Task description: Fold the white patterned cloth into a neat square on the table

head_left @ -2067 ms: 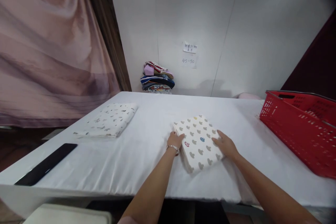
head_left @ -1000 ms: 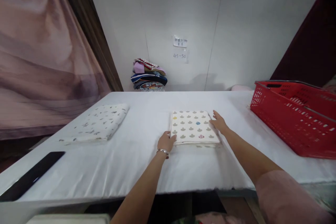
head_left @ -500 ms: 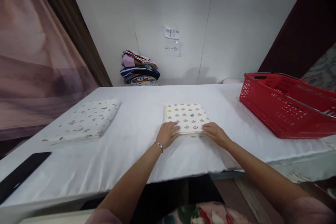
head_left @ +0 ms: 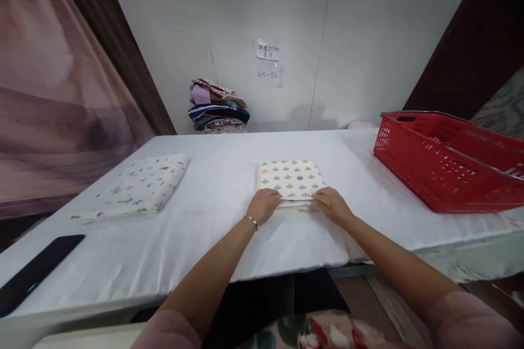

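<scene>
A folded white cloth (head_left: 290,179) printed with grey shapes and a few coloured ones lies flat near the middle of the table. My left hand (head_left: 265,204), with a bracelet at its wrist, grips the near left corner of the cloth. At the near right corner, my right hand (head_left: 332,204) pinches the top layer's edge. Between the hands the top layer's near edge is slightly lifted, and lower folds show beneath it.
A second folded patterned cloth (head_left: 139,185) lies at the left of the white-covered table (head_left: 221,245). A black phone (head_left: 39,267) rests near the left front. The red basket (head_left: 446,174) stands at the right. Stacked fabrics (head_left: 219,109) sit beyond the back edge.
Both hands have closed on the near corners of the cloth, the right one shifting slightly inward. The top layer's near edge has been raised a little, showing more of the folds below.
</scene>
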### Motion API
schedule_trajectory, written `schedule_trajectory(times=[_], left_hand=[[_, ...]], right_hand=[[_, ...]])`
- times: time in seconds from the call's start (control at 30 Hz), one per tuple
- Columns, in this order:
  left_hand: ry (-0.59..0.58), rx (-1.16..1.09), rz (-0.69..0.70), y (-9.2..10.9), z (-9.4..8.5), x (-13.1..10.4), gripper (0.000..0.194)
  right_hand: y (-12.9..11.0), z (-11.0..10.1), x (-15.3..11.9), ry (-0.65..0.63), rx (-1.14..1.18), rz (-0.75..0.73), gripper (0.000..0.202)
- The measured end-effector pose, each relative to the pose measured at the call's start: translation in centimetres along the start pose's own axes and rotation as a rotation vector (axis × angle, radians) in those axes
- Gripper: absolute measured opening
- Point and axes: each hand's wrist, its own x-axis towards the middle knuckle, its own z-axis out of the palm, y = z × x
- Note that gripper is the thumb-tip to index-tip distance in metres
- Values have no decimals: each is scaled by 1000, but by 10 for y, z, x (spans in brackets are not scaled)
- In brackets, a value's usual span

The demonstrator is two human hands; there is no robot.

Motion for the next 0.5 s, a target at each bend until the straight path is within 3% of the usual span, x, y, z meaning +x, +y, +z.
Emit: schedule_trajectory(times=[0.27,0.5], left_hand=[[-61,36,71,0,-1,-6,29],[-89,88,39,4,-4,-3,28]], right_hand=[[-2,-2,-6,-74,-91,-65,26],[-3,-1,-4,-80,-109,-66,29]])
